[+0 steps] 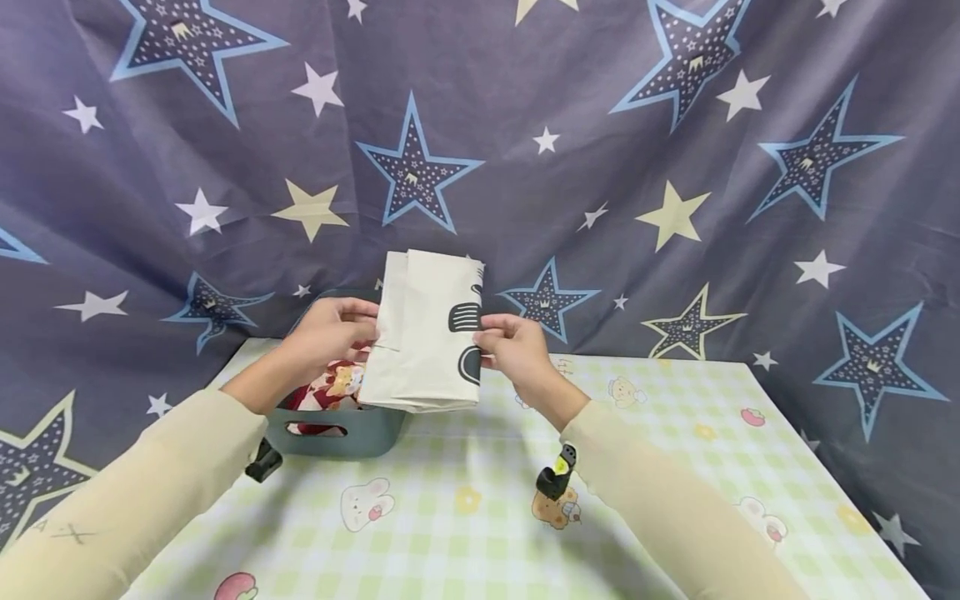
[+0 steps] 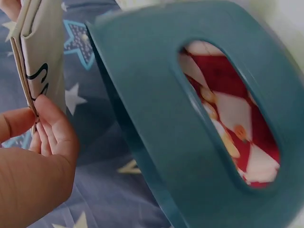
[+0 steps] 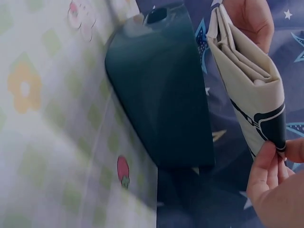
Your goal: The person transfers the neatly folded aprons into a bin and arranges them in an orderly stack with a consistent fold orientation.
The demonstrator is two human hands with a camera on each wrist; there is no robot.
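A folded off-white cloth [image 1: 427, 333] with dark printed shapes is held up between both hands, above the right side of a blue-green plastic basket [image 1: 384, 435]. My left hand [image 1: 330, 333] pinches its left edge between thumb and fingers. On the opposite edge, beside the dark print, my right hand [image 1: 517, 346] pinches it the same way. Several stacked layers of the cloth [image 3: 251, 90] show from below in the right wrist view. Inside the basket lies a red and white patterned fabric [image 1: 330, 387], partly hidden by the left hand and the held cloth; it also shows through the handle slot.
A table with a green-and-white checked cover [image 1: 427, 517], printed with cartoon animals, spreads under the basket and toward the right. Behind it hangs a dark blue-grey curtain [image 1: 517, 192] with stars. Black straps with small devices [image 1: 557, 475] are on both wrists.
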